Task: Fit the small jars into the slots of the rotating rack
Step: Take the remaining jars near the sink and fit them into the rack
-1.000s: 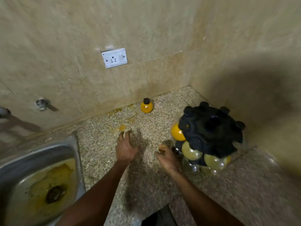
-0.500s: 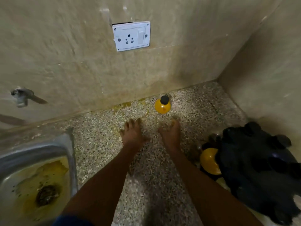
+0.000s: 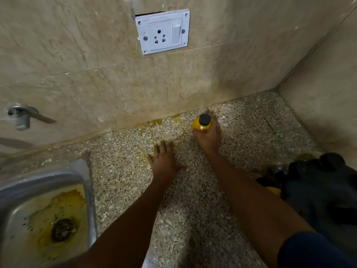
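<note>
A speckled stone counter (image 3: 193, 200) ran into a corner of beige tiled walls, with a white socket plate (image 3: 162, 31) on the far wall and a stained steel sink (image 3: 85, 190) at the near left. The right hand (image 3: 209, 139) had its fingers wrapped around a yellow jar (image 3: 201, 124) with a black cap, far on the counter near the wall. The left hand (image 3: 164, 162) lay flat, fingers spread. The black rack (image 3: 324, 190) sat at the right edge.
</note>
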